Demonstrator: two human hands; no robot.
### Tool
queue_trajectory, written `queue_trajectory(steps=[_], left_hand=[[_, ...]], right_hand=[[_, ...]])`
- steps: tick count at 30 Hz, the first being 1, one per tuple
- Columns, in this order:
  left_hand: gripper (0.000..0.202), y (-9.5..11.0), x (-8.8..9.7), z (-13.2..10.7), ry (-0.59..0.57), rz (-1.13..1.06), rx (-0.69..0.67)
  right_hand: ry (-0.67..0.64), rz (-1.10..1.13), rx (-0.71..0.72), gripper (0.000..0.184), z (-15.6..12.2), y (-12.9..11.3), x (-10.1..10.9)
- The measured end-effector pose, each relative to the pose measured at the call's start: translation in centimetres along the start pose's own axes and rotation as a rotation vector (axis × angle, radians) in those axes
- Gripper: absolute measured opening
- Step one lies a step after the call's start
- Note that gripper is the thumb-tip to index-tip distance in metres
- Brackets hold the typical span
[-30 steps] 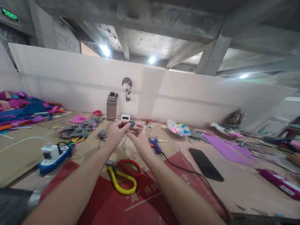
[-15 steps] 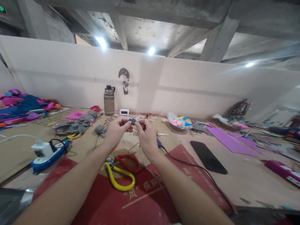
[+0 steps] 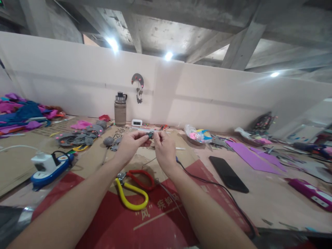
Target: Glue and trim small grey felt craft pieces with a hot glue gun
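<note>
Between my two hands, above the table's middle, is a small dark grey-green piece [image 3: 150, 135]; it is too small to name its kind. My left hand [image 3: 132, 144] pinches it with thumb and forefinger from the left. Close on the right, my right hand [image 3: 165, 148] has its fingers pressed together at the piece's edge; whether they grip it is hidden. Below the hands lie pliers [image 3: 135, 193] with one red and one yellow handle, on a red printed sheet [image 3: 109, 221]. A thin grey thread or wire [image 3: 171, 195] lies beside them.
A water bottle [image 3: 120, 110] and small white clock [image 3: 136, 122] stand by the partition. Grey felt pieces [image 3: 83, 137] and a blue power strip [image 3: 53, 172] lie left. Rightward are a black phone [image 3: 228, 174], purple sheets [image 3: 251, 157], a magenta tool [image 3: 310, 193] and a black cable [image 3: 215, 182].
My right hand's fingers have drawn slightly right and bunched together. The small piece has moved slightly right with the left fingers. The camera view has tilted a little.
</note>
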State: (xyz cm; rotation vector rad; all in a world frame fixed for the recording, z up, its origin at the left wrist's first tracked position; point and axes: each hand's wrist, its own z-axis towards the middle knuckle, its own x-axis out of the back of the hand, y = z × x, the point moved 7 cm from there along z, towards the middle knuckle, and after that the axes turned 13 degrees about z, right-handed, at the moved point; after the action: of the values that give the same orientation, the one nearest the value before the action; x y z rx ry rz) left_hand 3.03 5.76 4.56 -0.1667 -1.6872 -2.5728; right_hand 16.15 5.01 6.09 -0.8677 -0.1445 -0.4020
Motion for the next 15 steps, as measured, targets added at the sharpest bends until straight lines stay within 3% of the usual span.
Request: queue_trajectory(steps=[15], left_hand=[[0.023, -0.07, 0.27, -0.01, 0.023, 0.027, 0.008]], right_hand=[[-0.041, 0.079, 0.068, 0.04, -0.35, -0.44, -0.17]])
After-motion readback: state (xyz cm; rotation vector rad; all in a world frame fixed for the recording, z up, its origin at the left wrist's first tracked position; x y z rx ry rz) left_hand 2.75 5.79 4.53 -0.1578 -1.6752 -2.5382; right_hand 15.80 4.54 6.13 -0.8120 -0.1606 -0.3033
